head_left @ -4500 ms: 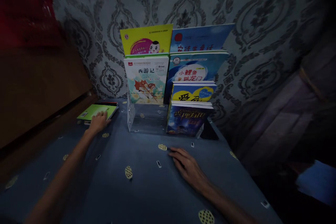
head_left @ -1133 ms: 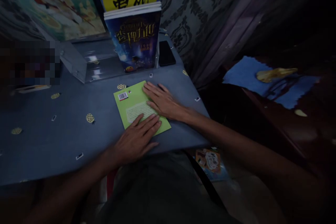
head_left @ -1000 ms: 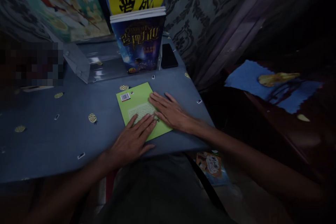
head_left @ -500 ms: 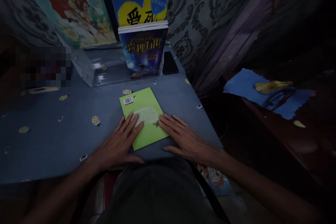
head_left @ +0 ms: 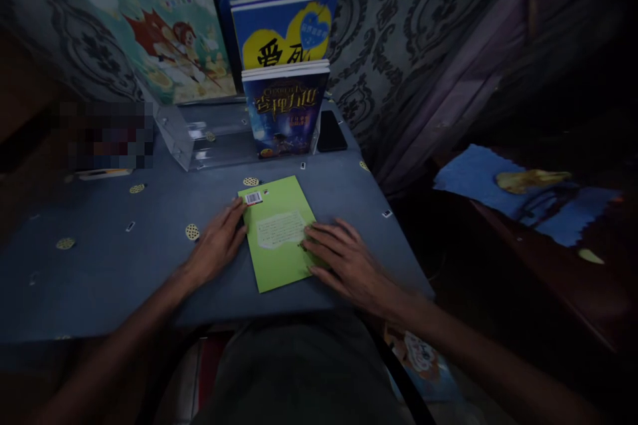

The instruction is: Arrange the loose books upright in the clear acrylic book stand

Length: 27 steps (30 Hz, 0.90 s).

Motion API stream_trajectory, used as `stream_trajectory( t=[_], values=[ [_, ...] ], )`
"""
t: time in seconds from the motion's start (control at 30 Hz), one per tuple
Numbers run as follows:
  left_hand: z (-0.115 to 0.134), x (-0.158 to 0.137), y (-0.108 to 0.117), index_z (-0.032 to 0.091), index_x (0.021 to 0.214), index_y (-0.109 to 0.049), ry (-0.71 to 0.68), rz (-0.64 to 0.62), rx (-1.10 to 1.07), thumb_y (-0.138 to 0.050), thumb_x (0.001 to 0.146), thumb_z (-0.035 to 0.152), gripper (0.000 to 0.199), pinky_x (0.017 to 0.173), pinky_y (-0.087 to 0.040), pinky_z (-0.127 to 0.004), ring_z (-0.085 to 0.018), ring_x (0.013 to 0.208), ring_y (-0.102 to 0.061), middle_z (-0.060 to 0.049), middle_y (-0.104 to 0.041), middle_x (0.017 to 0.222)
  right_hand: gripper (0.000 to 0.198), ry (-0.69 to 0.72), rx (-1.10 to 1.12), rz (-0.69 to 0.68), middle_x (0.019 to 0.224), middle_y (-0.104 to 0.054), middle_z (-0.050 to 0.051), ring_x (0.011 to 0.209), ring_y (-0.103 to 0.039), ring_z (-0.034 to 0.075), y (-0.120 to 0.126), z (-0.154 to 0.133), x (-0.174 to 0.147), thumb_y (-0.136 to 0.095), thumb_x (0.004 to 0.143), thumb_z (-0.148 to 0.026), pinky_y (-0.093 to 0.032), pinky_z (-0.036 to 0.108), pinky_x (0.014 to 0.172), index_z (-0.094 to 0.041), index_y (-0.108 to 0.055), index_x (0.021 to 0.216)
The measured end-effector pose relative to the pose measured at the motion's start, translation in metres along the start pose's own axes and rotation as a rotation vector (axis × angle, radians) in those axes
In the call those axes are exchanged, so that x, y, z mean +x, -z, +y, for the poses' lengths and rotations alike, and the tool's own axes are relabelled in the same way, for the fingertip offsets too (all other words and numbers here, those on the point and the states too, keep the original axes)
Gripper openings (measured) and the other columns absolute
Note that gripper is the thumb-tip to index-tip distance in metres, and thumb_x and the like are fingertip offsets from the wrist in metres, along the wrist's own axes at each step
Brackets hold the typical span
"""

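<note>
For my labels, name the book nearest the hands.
The green book, flat between the left hand and right hand; those in the clear rack stand farther back.

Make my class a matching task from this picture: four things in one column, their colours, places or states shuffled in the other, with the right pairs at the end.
Column one
1. Book lying on the table
2. Phone
3. Left hand
4. Right hand

Column two
A. Fingers reaching over the book's right edge
B. Green, with its barcode showing
C. At the book's left edge, near the barcode
D. Black, lying flat just right of the clear stand

Right pairs: 1-B, 2-D, 3-C, 4-A
</note>
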<state>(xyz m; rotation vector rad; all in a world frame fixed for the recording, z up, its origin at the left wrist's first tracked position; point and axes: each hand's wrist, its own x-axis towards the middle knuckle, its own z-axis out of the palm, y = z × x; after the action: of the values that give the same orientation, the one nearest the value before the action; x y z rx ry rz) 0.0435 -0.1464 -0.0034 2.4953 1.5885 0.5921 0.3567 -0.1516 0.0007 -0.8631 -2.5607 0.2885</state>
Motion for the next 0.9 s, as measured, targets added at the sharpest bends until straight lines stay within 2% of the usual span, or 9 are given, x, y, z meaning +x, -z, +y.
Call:
stream_trajectory(
  t=[0.17,0.33,0.53,0.67,0.9],
  values=[
    [-0.015,0.019,0.004,0.018,0.141,-0.048,-0.021,0.081,-0.034,-0.038,0.104,0.029,0.040,0.112,-0.048,-0.052,-0.027,0.131,-0.058,-0.015,-0.064,0.136,0.034,0.053,-0.028,-0.003,0.141,-0.063,0.016,0.140,-0.051,0.031,-0.009,-0.005,0.031,-0.047,0.103,-0.028,-0.042,0.059,0.116,-0.018,-0.065,0.129],
    [-0.018,0.031,0.008,0.019,0.130,-0.058,-0.078,0.071,0.007,-0.038,0.104,0.028,0.035,0.104,-0.050,-0.052,-0.028,0.124,-0.060,-0.013,-0.069,0.126,0.039,-0.044,-0.072,-0.005,0.148,-0.055,0.021,0.144,-0.045,0.035,-0.019,-0.001,0.041,-0.049,0.102,-0.031,-0.043,0.059,0.114,-0.014,-0.061,0.136],
    [-0.015,0.063,0.004,0.020,0.126,-0.062,-0.180,-0.030,0.004,-0.041,0.102,0.023,0.032,0.104,-0.048,-0.049,-0.027,0.128,-0.059,-0.012,-0.070,0.128,0.042,-0.062,-0.027,0.007,0.150,-0.052,0.021,0.147,-0.041,0.035,-0.022,-0.001,0.039,-0.050,0.102,-0.030,-0.044,0.058,0.115,-0.014,-0.058,0.139],
    [-0.010,0.089,-0.006,0.016,0.130,-0.059,-0.241,-0.073,-0.017,-0.040,0.099,0.015,0.037,0.106,-0.047,-0.047,-0.025,0.129,-0.059,-0.014,-0.069,0.130,0.042,-0.066,-0.036,0.010,0.151,-0.052,0.022,0.146,-0.042,0.036,-0.021,-0.002,0.039,-0.053,0.100,-0.030,-0.044,0.058,0.115,-0.013,-0.058,0.139],
    [0.003,0.126,-0.021,0.016,0.136,-0.058,-0.302,-0.130,-0.037,-0.039,0.094,0.008,0.047,0.108,-0.044,-0.050,-0.026,0.132,-0.056,-0.014,-0.068,0.132,0.043,-0.076,-0.016,-0.007,0.150,-0.053,0.022,0.147,-0.041,0.036,-0.017,-0.002,0.040,-0.051,0.101,-0.031,-0.045,0.058,0.113,-0.013,-0.058,0.139]
  ],
)
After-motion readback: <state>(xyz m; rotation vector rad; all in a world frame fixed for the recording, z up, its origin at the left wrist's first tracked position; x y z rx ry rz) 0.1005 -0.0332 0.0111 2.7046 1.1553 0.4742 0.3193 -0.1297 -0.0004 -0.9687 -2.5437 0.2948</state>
